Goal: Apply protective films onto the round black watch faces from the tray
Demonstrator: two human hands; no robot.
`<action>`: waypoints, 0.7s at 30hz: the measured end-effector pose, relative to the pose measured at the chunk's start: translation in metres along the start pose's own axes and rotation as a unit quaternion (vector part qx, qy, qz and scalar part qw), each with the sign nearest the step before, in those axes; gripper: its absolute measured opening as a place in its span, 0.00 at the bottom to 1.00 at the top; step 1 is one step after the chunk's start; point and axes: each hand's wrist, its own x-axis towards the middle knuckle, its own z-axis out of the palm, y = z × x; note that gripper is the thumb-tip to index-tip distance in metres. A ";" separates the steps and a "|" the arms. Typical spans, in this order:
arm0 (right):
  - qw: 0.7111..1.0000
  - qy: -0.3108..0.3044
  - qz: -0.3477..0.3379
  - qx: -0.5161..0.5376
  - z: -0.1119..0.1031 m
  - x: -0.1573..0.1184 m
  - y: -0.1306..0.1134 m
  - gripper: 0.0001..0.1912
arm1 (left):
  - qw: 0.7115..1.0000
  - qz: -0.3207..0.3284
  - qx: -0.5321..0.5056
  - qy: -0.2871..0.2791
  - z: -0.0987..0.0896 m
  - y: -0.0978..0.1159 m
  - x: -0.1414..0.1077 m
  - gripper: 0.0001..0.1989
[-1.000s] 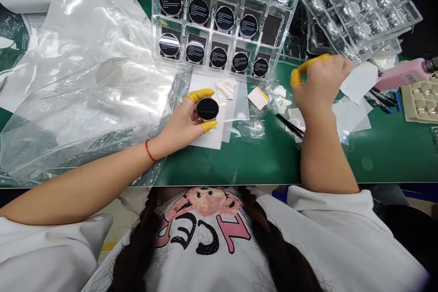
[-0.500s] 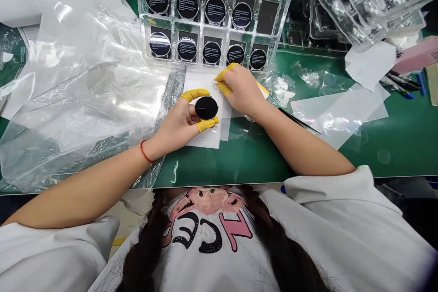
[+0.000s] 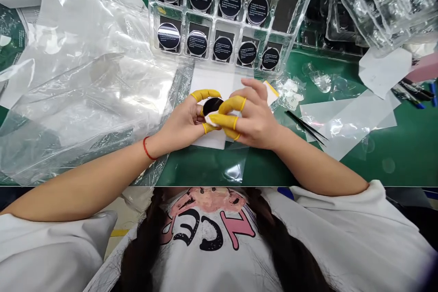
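Changed within the last 1 s: right hand (image 3: 258, 121) came in from right of the tray (image 3: 219, 23) to the near side of it, and now met the left hand (image 3: 185, 121) at the watch (image 3: 211, 106). A white cloth (image 3: 211, 120), lying on the paper just in front of the tray 1 s earlier, no longer showed there; likely the same cloth now in the right hand.

Watch: off the tray, on its near side, apart from it, held above the white paper (image 3: 208, 140). Dark face partly hidden by cloth and fingers.

Left hand: thumb and index finger, both in yellow finger covers (image 3: 205, 93), gripping the watch at opposite edges; little shift in its hold. Right hand: covered fingertips pinching the cloth against the face; outer fingers lifted, loose. Could not tell whether the cloth was sliding.

Meaning, as I judged it: 1 hand steadying, 1 working the surface.

Around: 9 watches with printed black faces in the tray's 2 nearest rows; tweezers (image 3: 306, 127) in front of the tray's right corner, untouched; plastic bag (image 3: 85, 100) left of the tray.
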 end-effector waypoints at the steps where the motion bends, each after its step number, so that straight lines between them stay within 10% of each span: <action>1: 1.000 -0.004 0.027 0.001 0.000 0.000 0.004 0.11 | 1.000 -0.001 -0.017 0.001 0.000 0.001 0.001 0.30; 5: 0.995 -0.018 0.095 -0.006 0.005 0.007 0.009 0.19 | 0.999 -0.018 -0.037 -0.001 0.003 0.000 0.004 0.28; 11: 0.996 -0.085 0.020 0.010 0.000 0.008 0.001 0.15 | 1.000 0.012 0.004 0.004 0.003 -0.001 0.005 0.29; 21: 1.000 0.001 0.010 0.027 -0.006 -0.007 0.040 0.14 | 0.999 0.004 -0.048 0.018 0.001 0.002 0.002 0.29</action>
